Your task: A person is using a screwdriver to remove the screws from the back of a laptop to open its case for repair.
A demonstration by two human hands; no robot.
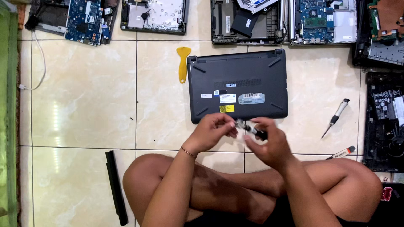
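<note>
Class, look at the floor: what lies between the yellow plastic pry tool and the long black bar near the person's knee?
In the head view, only bare cream floor tile separates the yellow plastic pry tool from the long black bar.

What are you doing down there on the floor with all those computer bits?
A person sits cross-legged on the tiled floor. The left hand and right hand together hold a small screwdriver, blurred, just in front of a closed dark laptop lying bottom-up. A yellow pry tool lies beside it, another screwdriver lies to the right, and a long black battery lies by the knee. Opened laptops line the far edge.
</note>
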